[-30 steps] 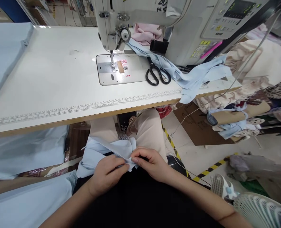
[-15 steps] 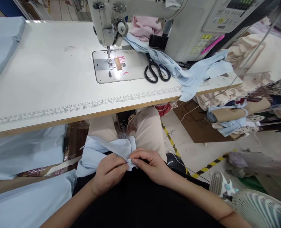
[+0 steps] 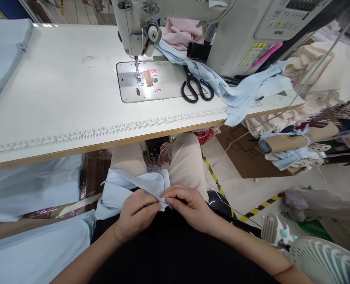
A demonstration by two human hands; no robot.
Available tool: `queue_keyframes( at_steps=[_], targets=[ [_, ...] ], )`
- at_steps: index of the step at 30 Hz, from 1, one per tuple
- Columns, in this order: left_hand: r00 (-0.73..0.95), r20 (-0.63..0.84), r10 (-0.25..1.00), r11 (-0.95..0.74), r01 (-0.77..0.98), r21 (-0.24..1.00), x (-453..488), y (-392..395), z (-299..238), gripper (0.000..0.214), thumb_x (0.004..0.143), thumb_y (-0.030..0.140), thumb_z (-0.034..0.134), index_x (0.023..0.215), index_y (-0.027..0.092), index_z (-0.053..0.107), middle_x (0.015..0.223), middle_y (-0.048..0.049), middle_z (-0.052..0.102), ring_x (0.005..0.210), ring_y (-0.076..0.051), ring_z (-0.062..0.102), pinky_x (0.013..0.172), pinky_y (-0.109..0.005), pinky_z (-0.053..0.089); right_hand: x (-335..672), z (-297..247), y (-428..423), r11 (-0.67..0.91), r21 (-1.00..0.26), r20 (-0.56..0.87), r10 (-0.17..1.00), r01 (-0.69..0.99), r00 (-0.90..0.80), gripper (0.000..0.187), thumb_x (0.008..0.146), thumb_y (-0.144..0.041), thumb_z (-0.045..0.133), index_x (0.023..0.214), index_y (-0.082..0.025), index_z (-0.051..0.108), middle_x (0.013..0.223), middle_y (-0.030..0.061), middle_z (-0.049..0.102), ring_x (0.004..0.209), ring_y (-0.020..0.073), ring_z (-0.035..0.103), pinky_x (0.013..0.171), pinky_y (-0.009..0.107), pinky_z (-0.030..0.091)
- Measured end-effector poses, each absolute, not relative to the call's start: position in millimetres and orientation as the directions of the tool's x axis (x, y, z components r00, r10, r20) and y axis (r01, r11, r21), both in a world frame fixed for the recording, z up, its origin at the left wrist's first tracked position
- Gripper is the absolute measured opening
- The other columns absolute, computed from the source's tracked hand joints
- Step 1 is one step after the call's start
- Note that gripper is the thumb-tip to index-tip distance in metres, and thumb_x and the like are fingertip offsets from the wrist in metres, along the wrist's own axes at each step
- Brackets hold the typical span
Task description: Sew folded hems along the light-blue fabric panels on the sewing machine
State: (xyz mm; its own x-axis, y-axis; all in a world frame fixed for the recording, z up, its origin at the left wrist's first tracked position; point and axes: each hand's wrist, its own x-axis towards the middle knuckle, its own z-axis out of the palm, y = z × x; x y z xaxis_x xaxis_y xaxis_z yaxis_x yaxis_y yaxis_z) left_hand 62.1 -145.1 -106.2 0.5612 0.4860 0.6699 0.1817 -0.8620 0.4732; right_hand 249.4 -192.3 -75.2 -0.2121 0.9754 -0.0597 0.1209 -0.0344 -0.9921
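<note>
A light blue fabric piece point(image 3: 112, 195) lies folded across my lap, over the pale trousers. My left hand point(image 3: 139, 211) pinches its edge from the left, fingers curled inward. Close beside it, my right hand point(image 3: 189, 205) grips the same edge between thumb and forefinger. The two sets of fingertips nearly meet, and a small bit of cloth shows between and below them. What the fingertips press on is partly hidden.
Ahead stands a white sewing table point(image 3: 59, 86) with a printed ruler along its front edge. It carries a sewing machine point(image 3: 139, 27), black-handled scissors point(image 3: 194, 86) and light blue strips point(image 3: 240, 98). Blue cloth point(image 3: 38, 248) hangs at lower left; a fan point(image 3: 319, 256) stands at lower right.
Both hands keep their pinch on the fabric edge with hardly any movement. The view has shifted very slightly.
</note>
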Motion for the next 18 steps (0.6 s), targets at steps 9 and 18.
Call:
queue_keyframes(
  at_steps=[9, 18],
  targets=[
    [0.489, 0.617, 0.617, -0.770, 0.209, 0.603, 70, -148, -102, 0.016, 0.085, 0.006, 0.053, 0.088, 0.020, 0.058, 0.074, -0.0005, 0.063, 0.063, -0.011, 0.059, 0.060, -0.022, 0.049, 252, -74, -194, 0.088, -0.980, 0.042, 0.969, 0.178, -0.245, 0.013, 0.089, -0.028, 0.058, 0.096, -0.019, 0.066, 0.094, 0.0067, 0.067, 0.089, 0.0175, 0.062, 0.080, 0.030, 0.051],
    [0.673, 0.125, 0.729, -0.466, 0.355, 0.810, 55, -126, -100, 0.018, 0.091, 0.031, 0.053, 0.081, 0.018, 0.061, 0.076, -0.0029, 0.062, 0.072, -0.015, 0.059, 0.066, -0.023, 0.046, 276, -77, -189, 0.063, -0.935, 0.055, 0.998, 0.350, -0.032, 0.012, 0.089, -0.025, 0.055, 0.081, -0.021, 0.064, 0.077, 0.0017, 0.065, 0.071, 0.0140, 0.061, 0.066, 0.022, 0.049]
  ],
)
